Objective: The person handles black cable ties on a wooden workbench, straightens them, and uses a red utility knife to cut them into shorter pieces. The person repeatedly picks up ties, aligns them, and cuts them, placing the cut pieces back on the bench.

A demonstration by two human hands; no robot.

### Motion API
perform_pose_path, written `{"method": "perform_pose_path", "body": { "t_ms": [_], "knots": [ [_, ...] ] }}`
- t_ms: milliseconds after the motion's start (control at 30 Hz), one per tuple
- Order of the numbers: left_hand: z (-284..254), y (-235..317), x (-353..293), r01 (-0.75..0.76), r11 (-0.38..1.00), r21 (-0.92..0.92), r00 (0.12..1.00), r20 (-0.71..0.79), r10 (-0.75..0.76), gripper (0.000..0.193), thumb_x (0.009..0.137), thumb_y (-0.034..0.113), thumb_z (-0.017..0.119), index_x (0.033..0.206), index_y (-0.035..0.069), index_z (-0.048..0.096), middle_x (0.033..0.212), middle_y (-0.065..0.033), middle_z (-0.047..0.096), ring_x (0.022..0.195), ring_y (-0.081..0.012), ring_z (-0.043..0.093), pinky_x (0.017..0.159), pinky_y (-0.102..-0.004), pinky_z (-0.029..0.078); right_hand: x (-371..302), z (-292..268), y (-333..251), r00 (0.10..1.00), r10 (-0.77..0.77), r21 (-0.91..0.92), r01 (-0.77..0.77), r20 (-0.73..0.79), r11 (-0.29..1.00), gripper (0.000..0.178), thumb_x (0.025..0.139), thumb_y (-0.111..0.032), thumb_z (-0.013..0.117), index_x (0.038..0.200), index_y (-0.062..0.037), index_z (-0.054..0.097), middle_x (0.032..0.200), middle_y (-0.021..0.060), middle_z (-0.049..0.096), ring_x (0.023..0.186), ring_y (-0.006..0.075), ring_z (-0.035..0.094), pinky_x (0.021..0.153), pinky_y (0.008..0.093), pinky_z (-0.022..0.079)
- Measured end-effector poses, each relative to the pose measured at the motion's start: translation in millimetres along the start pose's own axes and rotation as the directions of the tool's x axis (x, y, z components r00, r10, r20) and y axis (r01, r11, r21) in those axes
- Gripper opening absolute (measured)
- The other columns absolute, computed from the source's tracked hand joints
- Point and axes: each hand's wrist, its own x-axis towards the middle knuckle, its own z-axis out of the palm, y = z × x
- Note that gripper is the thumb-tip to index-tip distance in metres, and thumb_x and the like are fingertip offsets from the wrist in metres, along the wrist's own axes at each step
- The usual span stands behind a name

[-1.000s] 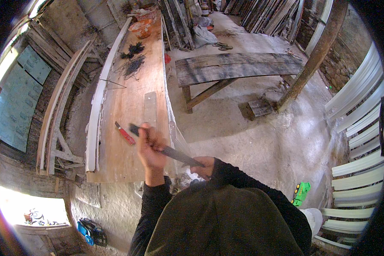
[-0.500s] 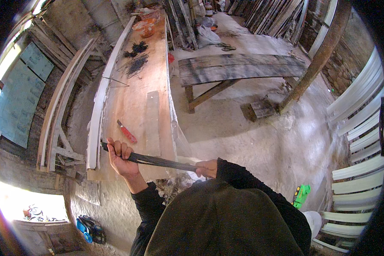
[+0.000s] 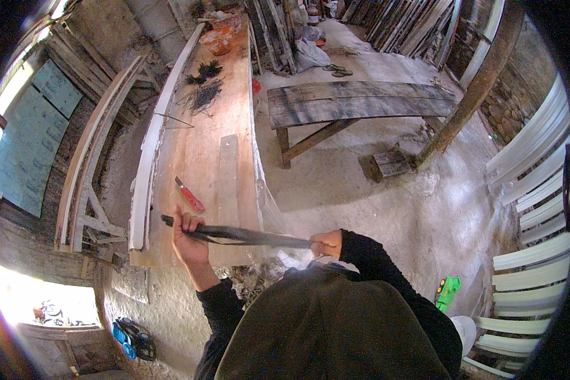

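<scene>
A long bundle of black strands (image 3: pixel 253 238) stretches between my hands, over the near end of the wooden worktable (image 3: pixel 202 142). My left hand (image 3: pixel 191 239) is closed around it close to one end, with a short dark tip poking out past the fingers. At the other end, my right hand (image 3: pixel 327 244) pinches the strands. The middle of the bundle is slightly blurred, and a narrow gap shows between strands beside my left hand. A red utility knife (image 3: pixel 190 195) lies on the tabletop just beyond my left hand. Farther up lie a dark tangle (image 3: pixel 204 71) and loose black strands (image 3: pixel 202 96).
A long white moulding (image 3: pixel 147 158) runs along the table's left edge; orange bowls (image 3: pixel 217 41) stand at its far end. Right of it are a dark wooden bench (image 3: pixel 361 101), a slanted post (image 3: pixel 468 95) and white mouldings (image 3: pixel 531 280). A green toy truck (image 3: pixel 448 293) is on the floor.
Both hands have shifted right with the bundle, the left a little nearer to me. The bundle now lies more level. The knife stays in place.
</scene>
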Motion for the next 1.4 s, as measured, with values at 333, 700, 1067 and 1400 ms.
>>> {"method": "perform_pose_path", "body": {
  "t_ms": [333, 700, 1067, 1400],
  "knots": [
    [25.3, -38.8, -41.0, -0.238, 0.299, 0.924, 0.968, 0.201, 0.149, 0.062, 0.075, 0.010, 0.046, 0.128, 0.009, 0.012, 0.131, -0.0113, 0.015, 0.121, -0.0200, 0.017, 0.096, -0.0413, 0.010, -15.4, -27.1, -17.8, 0.871, 0.333, -0.180, -0.416, -0.361, 0.892, 0.027, 0.083, -0.032, 0.039, 0.075, -0.0085, 0.049, 0.055, 0.0051, 0.048, 0.050, 0.0180, 0.048, 0.049, 0.0286, 0.038],
    [39.4, -140.5, -71.6, -0.624, -0.172, 0.763, 0.571, 0.294, -0.766, 0.057, 0.067, 0.005, 0.049, 0.120, 0.007, 0.028, 0.082, -0.0135, 0.052, 0.084, -0.0301, 0.049, 0.086, -0.0436, 0.029, 2.6, -0.1, -24.6, 0.897, 0.440, -0.423, -0.381, 0.045, 0.822, 0.027, 0.079, -0.030, 0.039, 0.085, -0.0074, 0.053, 0.075, 0.0096, 0.058, 0.070, 0.0243, 0.056, 0.064, 0.0319, 0.043],
    [45.1, -142.5, -75.9, -0.474, -0.066, 0.878, 0.693, 0.326, -0.643, 0.050, 0.067, 0.002, 0.045, 0.116, 0.004, 0.033, 0.088, -0.0185, 0.051, 0.084, -0.0330, 0.048, 0.078, -0.0367, 0.036, -4.7, -11.6, -51.0, 0.909, 0.415, -0.001, -0.416, -0.034, 0.910, 0.034, 0.080, -0.037, 0.041, 0.080, -0.0057, 0.054, 0.061, 0.0052, 0.055, 0.054, 0.0157, 0.053, 0.053, 0.0271, 0.041],
    [57.3, -123.3, -64.9, 0.102, 0.315, 0.944, 0.752, 0.134, -0.645, 0.039, 0.075, 0.005, 0.038, 0.113, 0.001, 0.039, 0.101, -0.0090, 0.049, 0.090, -0.0154, 0.045, 0.078, -0.0251, 0.035, -9.0, -8.2, -47.9, 0.972, 0.126, 0.648, 0.035, -0.200, 0.761, 0.026, 0.082, -0.026, 0.046, 0.085, -0.0014, 0.054, 0.071, 0.0029, 0.053, 0.068, 0.0096, 0.051, 0.065, 0.0207, 0.040]
  ]
}}
